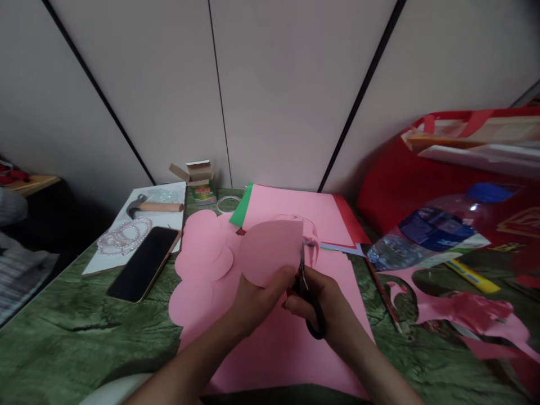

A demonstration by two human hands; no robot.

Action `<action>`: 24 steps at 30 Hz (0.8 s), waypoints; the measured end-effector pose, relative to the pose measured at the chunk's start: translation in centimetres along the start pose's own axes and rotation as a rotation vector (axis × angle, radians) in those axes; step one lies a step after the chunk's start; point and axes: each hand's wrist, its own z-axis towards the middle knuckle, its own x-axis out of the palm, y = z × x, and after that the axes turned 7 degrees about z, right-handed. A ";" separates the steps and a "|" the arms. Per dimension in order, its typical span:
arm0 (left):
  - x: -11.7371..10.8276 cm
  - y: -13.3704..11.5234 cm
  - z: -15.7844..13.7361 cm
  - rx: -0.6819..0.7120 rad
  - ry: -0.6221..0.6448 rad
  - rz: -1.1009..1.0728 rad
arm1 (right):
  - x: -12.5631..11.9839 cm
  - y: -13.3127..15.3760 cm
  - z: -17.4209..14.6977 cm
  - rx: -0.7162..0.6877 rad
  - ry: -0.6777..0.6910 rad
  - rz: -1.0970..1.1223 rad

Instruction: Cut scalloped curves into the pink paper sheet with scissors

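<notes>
My left hand (261, 301) grips a piece of pink paper (270, 250) by its lower edge; the left side is rounded and the right side straight. In my right hand (323, 301) is a pair of scissors (314, 312) with dark handles, its blades pointing up along the paper's right edge. Below both hands lies a large pink sheet (278, 360). Rounded pink paper cutouts (202, 242) overlap on the sheet's left side. Curled pink strips (311, 236) lie just behind the held paper.
A phone (145, 264), bead strings (124, 236) and a hammer (160, 207) lie at left. Behind stand a small box (202, 185) and stacked coloured paper (295, 208). At right are a plastic bottle (434, 228), a pencil (383, 295), pink scraps (464, 312) and a red bag (392, 169).
</notes>
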 end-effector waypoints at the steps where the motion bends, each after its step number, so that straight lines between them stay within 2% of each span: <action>1: 0.0 -0.1 0.0 -0.001 0.007 0.002 | 0.0 0.0 0.0 0.008 -0.007 -0.006; 5: 0.0 -0.4 0.0 0.006 0.025 -0.003 | 0.2 0.3 0.0 0.044 -0.035 -0.022; 14: 0.0 0.5 0.2 0.041 -0.028 0.001 | 0.2 -0.1 -0.4 0.085 -0.029 0.007; 18: -0.2 0.7 0.7 0.053 -0.157 0.004 | 0.2 0.6 0.1 0.134 0.105 -0.008; 20: -0.4 0.7 1.1 0.081 -0.214 0.003 | -1.0 1.5 0.8 0.151 0.181 -0.067; 22: -0.5 0.7 1.6 0.111 -0.231 -0.031 | -3.9 2.0 0.8 0.161 0.222 -0.188; 23: -0.6 0.7 1.8 0.111 -0.226 -0.065 | -5.9 1.7 0.1 0.104 0.149 -0.255; 24: -0.7 0.7 2.0 0.106 -0.220 -0.096 | -8.2 1.0 -1.1 0.027 0.009 -0.293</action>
